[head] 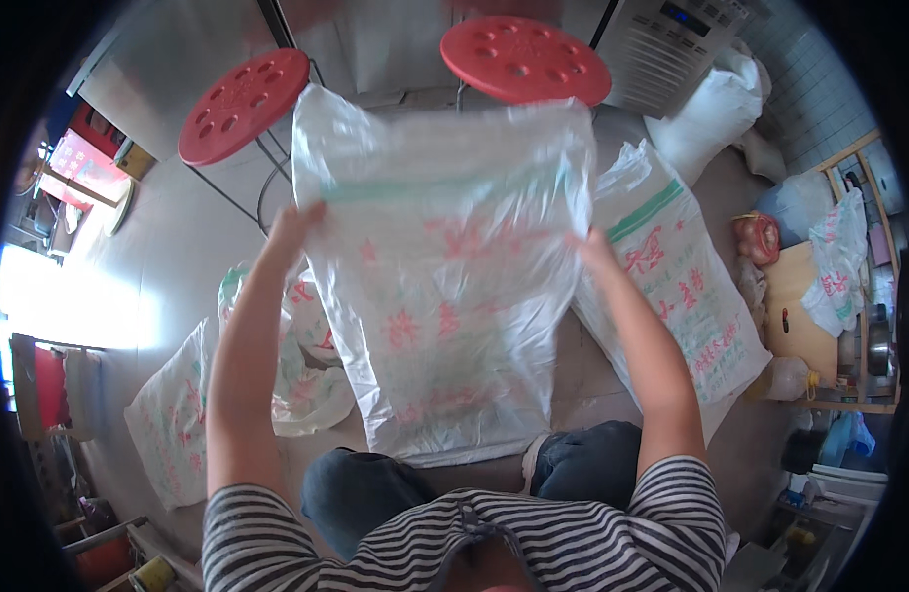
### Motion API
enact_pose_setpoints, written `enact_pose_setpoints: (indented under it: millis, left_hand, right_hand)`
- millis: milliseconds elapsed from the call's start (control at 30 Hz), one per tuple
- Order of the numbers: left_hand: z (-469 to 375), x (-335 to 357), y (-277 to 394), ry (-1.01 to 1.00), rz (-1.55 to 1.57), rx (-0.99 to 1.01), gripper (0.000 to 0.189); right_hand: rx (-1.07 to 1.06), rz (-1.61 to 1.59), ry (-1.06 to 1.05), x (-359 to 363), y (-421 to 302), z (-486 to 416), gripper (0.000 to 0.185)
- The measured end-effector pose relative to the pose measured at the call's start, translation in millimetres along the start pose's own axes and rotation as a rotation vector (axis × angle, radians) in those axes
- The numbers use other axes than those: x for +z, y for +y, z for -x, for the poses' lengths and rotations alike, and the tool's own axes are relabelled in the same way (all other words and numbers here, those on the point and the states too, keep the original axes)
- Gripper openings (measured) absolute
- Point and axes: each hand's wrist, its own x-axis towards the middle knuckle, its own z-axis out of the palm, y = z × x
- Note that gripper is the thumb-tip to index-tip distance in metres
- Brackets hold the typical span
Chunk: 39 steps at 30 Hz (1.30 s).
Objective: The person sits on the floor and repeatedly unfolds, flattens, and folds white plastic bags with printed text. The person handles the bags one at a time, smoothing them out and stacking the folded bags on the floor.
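Observation:
Spread wide before me is a translucent white plastic sack (454, 296) with a green stripe and red printing. My left hand (299, 222) grips its left edge, and my right hand (591, 248) has hold of the right edge. The sack is raised, with its top end towards the stools and its lower end near my knees; motion blurs its upper part. A similar printed sack (669, 296) lies flat on the floor to the right. On the left are a crumpled sack (314, 392) and another flat one (174, 422), partly hidden behind my left arm.
Two red round stools (245, 106) (526, 59) stand beyond the sack. A full white sack (709, 111) leans near an appliance with vents (658, 55). At right are a red net bag (757, 238), a wooden board (798, 303) and a plastic jug (787, 377).

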Motion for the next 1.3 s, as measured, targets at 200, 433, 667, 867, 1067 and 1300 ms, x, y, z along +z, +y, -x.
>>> enact_pose_setpoints:
  millis: [200, 433, 667, 867, 1067, 1300]
  left_hand:
    - [-61.9, 13.4, -28.8, 0.208, -0.161, 0.084, 0.031]
    - [36.1, 64.7, -165.5, 0.065, 0.075, -0.278, 0.029]
    - [18.6, 49.9, -199.3, 0.242, -0.333, -0.155, 0.028]
    - [48.5, 60.5, -195.2, 0.087, 0.04, -0.205, 0.035]
    - [58.0, 71.8, -82.3, 0.098, 0.482, 0.126, 0.025]
    - [125.3, 176.2, 41.1, 0.171, 0.336, 0.642, 0.044]
  right_hand:
    - [-0.203, -0.055, 0.237, 2.6, 37.0, -41.5, 0.039]
    - [0.339, -0.024, -0.296, 65.4, 162.6, 43.3, 0.039]
    - [0.067, 0.136, 0.081, 59.7, 194.0, 51.4, 0.033]
    - [0.406, -0.044, -0.327, 84.4, 228.7, 148.6, 0.042]
    - [-0.166, 0.237, 0.098, -12.4, 136.4, 136.1, 0.029]
    - [-0.369, 0.733, 0.353, -236.5, -21.3, 166.6, 0.044]
